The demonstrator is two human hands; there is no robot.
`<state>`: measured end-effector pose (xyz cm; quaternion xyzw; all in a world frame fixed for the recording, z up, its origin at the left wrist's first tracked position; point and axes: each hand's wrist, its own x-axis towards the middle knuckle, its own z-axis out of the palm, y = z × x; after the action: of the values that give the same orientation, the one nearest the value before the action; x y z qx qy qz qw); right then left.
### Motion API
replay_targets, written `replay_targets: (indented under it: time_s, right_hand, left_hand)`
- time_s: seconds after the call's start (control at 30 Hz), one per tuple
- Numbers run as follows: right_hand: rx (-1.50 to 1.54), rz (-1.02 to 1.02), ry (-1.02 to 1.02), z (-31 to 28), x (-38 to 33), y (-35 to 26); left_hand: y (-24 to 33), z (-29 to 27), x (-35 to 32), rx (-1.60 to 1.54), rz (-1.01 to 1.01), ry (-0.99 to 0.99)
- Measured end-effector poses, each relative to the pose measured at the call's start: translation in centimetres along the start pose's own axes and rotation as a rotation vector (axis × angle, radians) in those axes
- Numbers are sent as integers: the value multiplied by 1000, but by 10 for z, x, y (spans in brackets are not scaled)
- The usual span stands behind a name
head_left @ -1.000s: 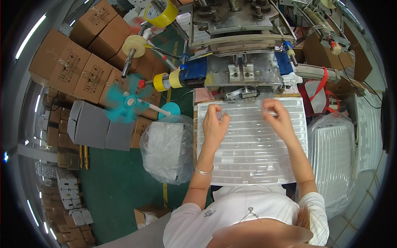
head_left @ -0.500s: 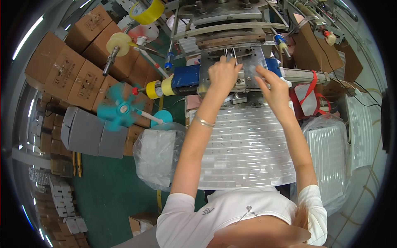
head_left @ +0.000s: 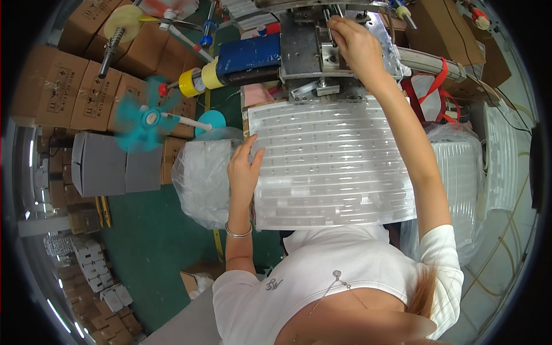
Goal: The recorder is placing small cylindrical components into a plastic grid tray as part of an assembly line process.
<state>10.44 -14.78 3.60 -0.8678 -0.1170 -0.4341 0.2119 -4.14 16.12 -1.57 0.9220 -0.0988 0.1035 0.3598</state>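
Observation:
My left hand (head_left: 244, 168) is at the left edge of a ribbed clear plastic tray (head_left: 336, 150), its fingers stretched out and its thumb apart. The tray lies in front of my body and has rows of small pieces in its grooves. My right hand (head_left: 359, 50) reaches over the metal fixture plate (head_left: 300, 54) of a machine. Its fingers are pressed together beside slim metal rods (head_left: 332, 14); whatever they pinch is too small or hidden to make out. A small metal block (head_left: 329, 57) sits on the plate just below those fingers.
A blue box-shaped machine part (head_left: 250, 56) with a yellow tape roll (head_left: 191, 83) sticks out left. A turquoise fan (head_left: 150, 118) spins beside grey boxes (head_left: 103, 164) and stacked cartons (head_left: 52, 86). Plastic-wrapped stacks (head_left: 210, 178) flank the tray. A red-strapped bag (head_left: 428, 95) hangs right.
My left hand has come down from the fixture to the tray's left edge. The right hand has moved in over the fixture's middle, its fingers now together. The whole view has shifted.

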Motion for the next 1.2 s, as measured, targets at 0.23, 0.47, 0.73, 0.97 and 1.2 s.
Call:
replay_targets:
  time_s: [0.23,0.47,0.73,0.97,1.2]
  right_hand:
    - [67,1,-34,-25,-16,2]
    - [304,326,-327,-110,-78,-17]
    - [58,181,-1145,-185,-176,-11]
    - [34,318,-1084,-195,-212,-16]
    - [294,536,-832,-190,-173,-25]
  left_hand:
    - [-10,-3,-41,113,-53,-133]
    - [-27,-1,-65,445,100,-316]
    - [-31,-5,-70,439,164,-326]
    - [8,28,-64,286,258,-374]
    - [19,61,-64,268,287,-535]
